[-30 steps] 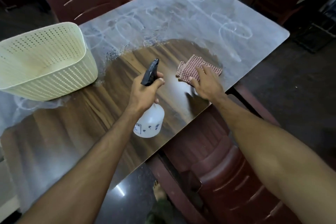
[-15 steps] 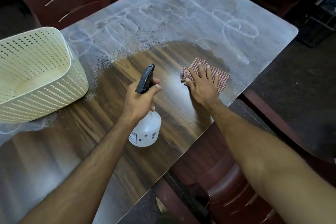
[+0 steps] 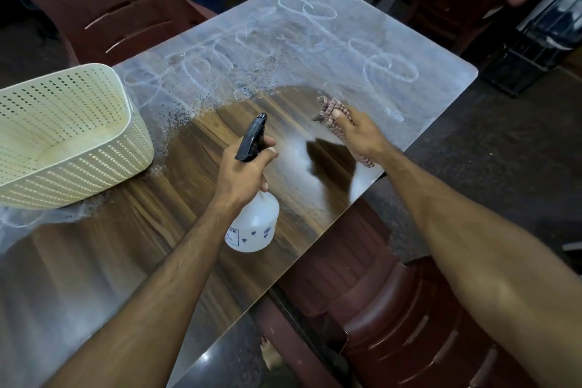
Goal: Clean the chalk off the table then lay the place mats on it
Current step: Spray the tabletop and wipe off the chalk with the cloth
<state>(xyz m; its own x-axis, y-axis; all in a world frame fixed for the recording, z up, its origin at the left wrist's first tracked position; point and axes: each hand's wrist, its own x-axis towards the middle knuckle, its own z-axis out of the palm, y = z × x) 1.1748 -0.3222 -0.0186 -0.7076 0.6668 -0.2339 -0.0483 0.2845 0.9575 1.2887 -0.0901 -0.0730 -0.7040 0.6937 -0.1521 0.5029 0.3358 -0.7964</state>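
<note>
Lifted off the table (image 3: 176, 261) since half a second ago, the cloth (image 3: 333, 110) is now bunched in the curled fingers of the right hand (image 3: 359, 135), above the wiped patch. Nearer than the cloth, the bottle (image 3: 253, 224) is gripped by the left hand (image 3: 242, 173), fingers wrapped around its neck. Chalk (image 3: 315, 35) is seen beyond the cloth, and a basket (image 3: 66, 135) is set far to its left.

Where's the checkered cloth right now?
In the head view the checkered cloth is gripped in the right hand, lifted just above the table near its right edge, at the border of the remaining chalk, right of the spray bottle.
</note>
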